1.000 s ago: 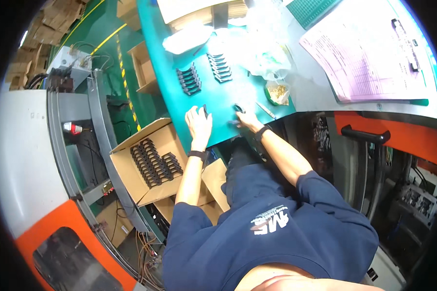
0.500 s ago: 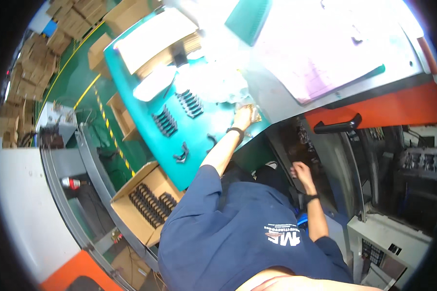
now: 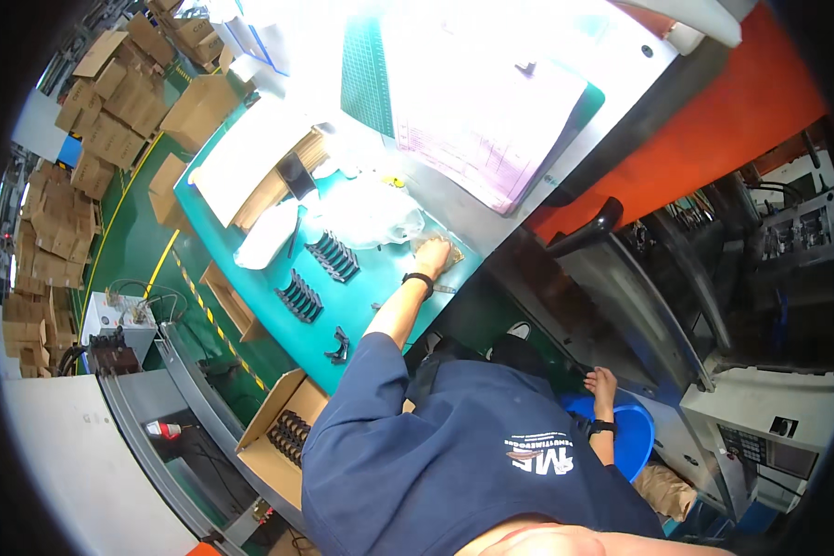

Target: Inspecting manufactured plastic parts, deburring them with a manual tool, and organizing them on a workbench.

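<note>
Your left hand (image 3: 433,255), grip indeterminable, partly hides the small, loose gold-coloured pieces (image 3: 456,254) near the worktop's (image 3: 354,296) edge. Your right hand (image 3: 602,382) is half-curled, contents unclear, near a blue bin (image 3: 638,435). A whitish plastic bag (image 3: 375,213) crowds the pieces; black curved parts (image 3: 298,296) lie beyond.

the left hand (image 3: 432,257) is now at the gold pieces (image 3: 456,254), no longer at the black part (image 3: 339,347); the right hand (image 3: 601,382) is now off the table (image 3: 351,308), near the blue bin (image 3: 637,435).
</note>
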Action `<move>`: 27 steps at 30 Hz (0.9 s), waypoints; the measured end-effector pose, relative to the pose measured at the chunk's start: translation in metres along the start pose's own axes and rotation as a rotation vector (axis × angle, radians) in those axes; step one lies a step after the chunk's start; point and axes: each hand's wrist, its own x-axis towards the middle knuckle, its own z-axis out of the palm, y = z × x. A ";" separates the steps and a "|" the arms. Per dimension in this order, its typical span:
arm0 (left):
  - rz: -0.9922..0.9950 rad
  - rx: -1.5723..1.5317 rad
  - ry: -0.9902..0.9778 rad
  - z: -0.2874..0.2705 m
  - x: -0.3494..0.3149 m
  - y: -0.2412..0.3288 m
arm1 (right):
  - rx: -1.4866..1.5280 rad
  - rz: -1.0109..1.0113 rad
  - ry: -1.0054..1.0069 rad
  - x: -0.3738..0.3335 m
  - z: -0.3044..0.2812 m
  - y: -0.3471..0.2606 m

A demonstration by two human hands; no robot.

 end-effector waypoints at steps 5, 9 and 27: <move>0.029 -0.005 0.010 0.002 0.003 -0.003 | -0.134 -0.146 -0.054 0.019 0.020 -0.027; 0.042 -0.055 0.073 -0.002 -0.010 -0.026 | -0.246 -0.270 -0.197 0.028 0.058 -0.060; 1.286 -0.174 0.264 -0.209 -0.065 0.316 | 1.112 0.037 -0.887 -0.107 0.107 -0.286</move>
